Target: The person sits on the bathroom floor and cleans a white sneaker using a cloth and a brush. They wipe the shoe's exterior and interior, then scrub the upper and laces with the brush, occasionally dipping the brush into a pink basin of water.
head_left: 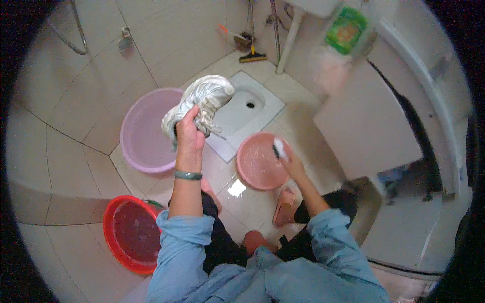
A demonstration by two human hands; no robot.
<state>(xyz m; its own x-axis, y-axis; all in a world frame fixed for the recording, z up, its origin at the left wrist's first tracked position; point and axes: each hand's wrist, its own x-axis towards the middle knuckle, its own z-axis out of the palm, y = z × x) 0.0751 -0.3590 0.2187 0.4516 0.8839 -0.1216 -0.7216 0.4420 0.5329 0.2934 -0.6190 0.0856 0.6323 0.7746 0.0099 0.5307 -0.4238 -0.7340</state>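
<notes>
My left hand (190, 132) grips a white-and-silver lace-up sneaker (208, 96) by its opening, thumb on the near side. The shoe is held up over the right part of a large lilac basin (132, 132), its laces hanging loose. My right hand (292, 162) is closed on a small white scrubbing brush (279, 147) with dark bristles. That brush is at the right rim of a pink basin (257, 166) of water, which stands on the floor between my arms. Whether the bristles touch the water I cannot tell.
A red bucket (112, 222) of water stands at the left. Beyond the basins lies a white squat toilet (242, 108). A floor squeegee (252, 56) leans in the far corner. A white cabinet (369, 121) lines the right side. The tiled floor (236, 189) shines wet near my feet.
</notes>
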